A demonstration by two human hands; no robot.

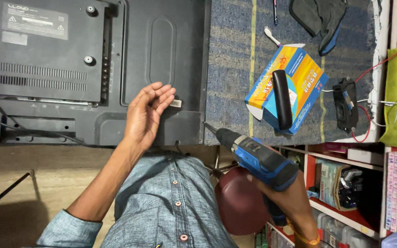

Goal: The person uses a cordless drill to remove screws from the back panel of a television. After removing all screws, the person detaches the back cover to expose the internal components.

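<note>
Left hand (147,114) loose, fingers apart, resting on TV back (161,55). Right hand (286,195) clamped on drill (253,156), bit near TV edge. Screw step; bit needs lining up.

This is a small electronics repair workshop. A flat television (93,69) lies face down with its black back panel up on a worktop (235,69) covered in blue cloth, and a loose speaker unit (347,110) with red wires sits near the worktop's right edge. Red shelves (345,160) below that edge are crammed with boxes and parts, and a blue cordless drill (258,158) is out.
</note>
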